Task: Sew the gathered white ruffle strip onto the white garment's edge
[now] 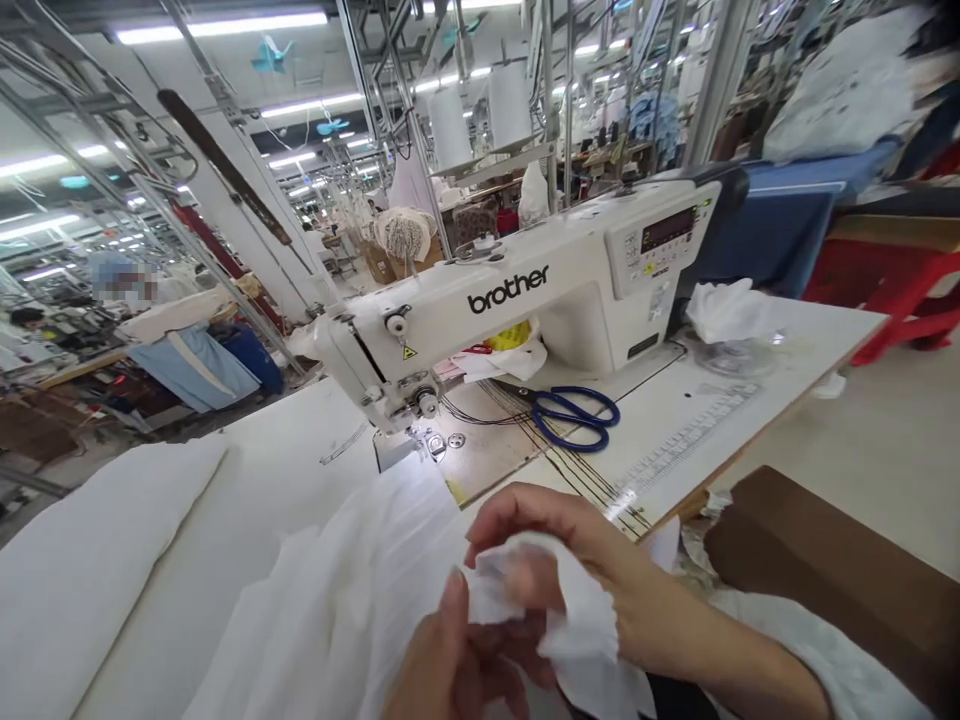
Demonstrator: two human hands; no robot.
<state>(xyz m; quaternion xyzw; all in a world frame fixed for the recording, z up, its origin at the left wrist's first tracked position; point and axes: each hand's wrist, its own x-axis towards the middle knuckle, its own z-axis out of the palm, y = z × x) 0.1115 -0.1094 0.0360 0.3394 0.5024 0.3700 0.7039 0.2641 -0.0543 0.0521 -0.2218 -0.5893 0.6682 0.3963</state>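
White fabric (585,610) is bunched between my two hands at the front edge of the table. My right hand (577,530) curls over it from above, fingers closed around a fold. From below, my left hand (450,650) pinches the same cloth, its thumb up and the other fingers partly hidden. To the left, a larger spread of white cloth (337,580) runs over the tabletop up to the needle area of the white brother sewing machine (480,300). Whether the two pieces are joined, I cannot tell.
Blue-handled scissors (574,418) lie on the machine bed beside dark threads. A clear ruler (686,435) is at the table's right. More folded white cloth (97,550) lies at left. A brown box-like shape (832,570) and a red stool (885,290) stand to the right.
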